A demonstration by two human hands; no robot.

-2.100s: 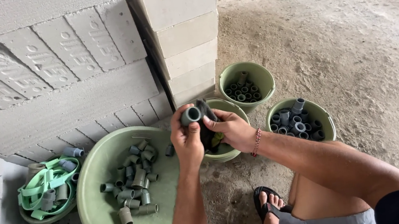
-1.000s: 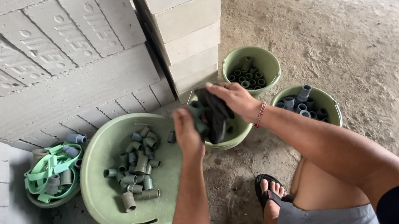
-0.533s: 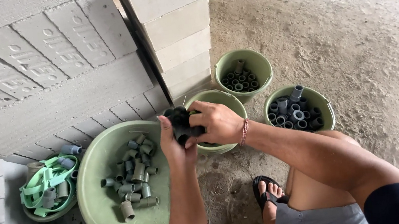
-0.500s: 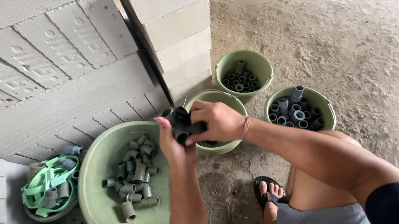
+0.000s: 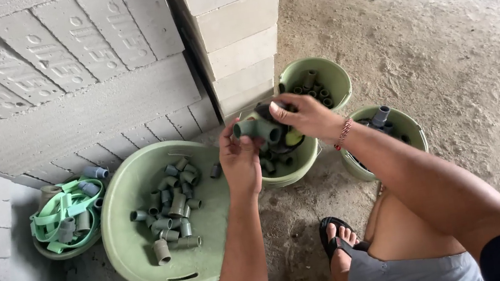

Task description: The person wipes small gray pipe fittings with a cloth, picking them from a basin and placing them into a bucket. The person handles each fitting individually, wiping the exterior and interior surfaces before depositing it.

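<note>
Rough concrete floor (image 5: 440, 19) runs up to a stack of grey blocks (image 5: 63, 88), with green tubs of grey pipe fittings set along its foot. Held in the air above the middle bucket (image 5: 295, 163), a grey fitting (image 5: 256, 129) sits between both hands. Its long axis lies roughly level, running left to right across the view; one open end points left toward the basin (image 5: 148, 250), the other toward the right hand. The left hand (image 5: 240, 161) comes up from below and is closed around the fitting's left end, thumb on top. The right hand (image 5: 302, 117) reaches in from the right, fingers curled on a dark cloth (image 5: 272, 110) pressed to the fitting's right end; how much of the cloth wraps it is hard to tell. Both hands touch the fitting, the left carrying it. Loose fittings (image 5: 169, 209) lie in the basin, well apart.
</note>
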